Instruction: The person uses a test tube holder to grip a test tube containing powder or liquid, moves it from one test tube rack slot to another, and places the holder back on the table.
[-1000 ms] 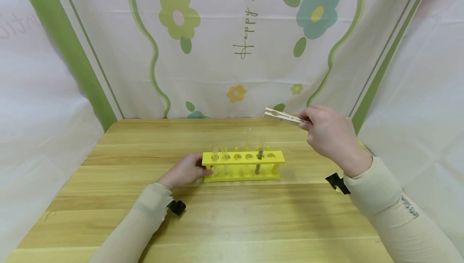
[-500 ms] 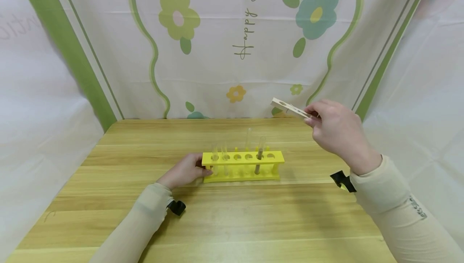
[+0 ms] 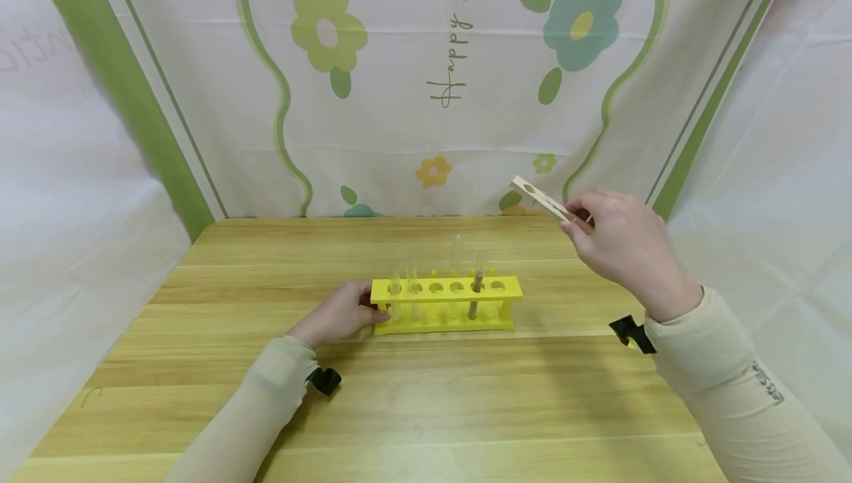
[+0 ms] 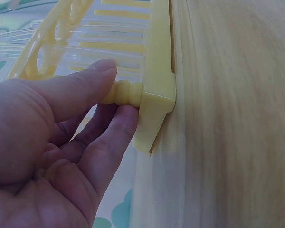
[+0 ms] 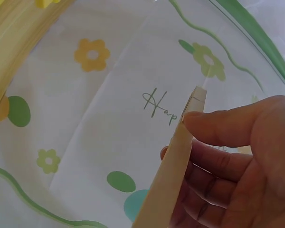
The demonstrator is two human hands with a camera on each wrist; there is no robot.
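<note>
A yellow test tube rack (image 3: 446,326) stands on the wooden table, with two clear tubes at its left end, a clear tube (image 3: 457,254) standing taller at the back, and a tube with dark contents (image 3: 478,285) toward the right. My left hand (image 3: 338,313) grips the rack's left end; in the left wrist view thumb and fingers pinch its end post (image 4: 126,92). Held up above the table at the right, my right hand (image 3: 626,246) pinches a pale wooden clamp (image 3: 542,198) between thumb and fingers. The right wrist view shows the clamp (image 5: 168,175) from close by.
The wooden table (image 3: 426,409) reaches back to a white curtain (image 3: 399,113) printed with flowers and lettering. White cloth also hangs at both sides. A black band piece hangs at each sleeve cuff.
My right hand has moved slightly right with the clamp, which now tilts more steeply; its spread jaws have come together. The left hand and the rack have stayed in place.
</note>
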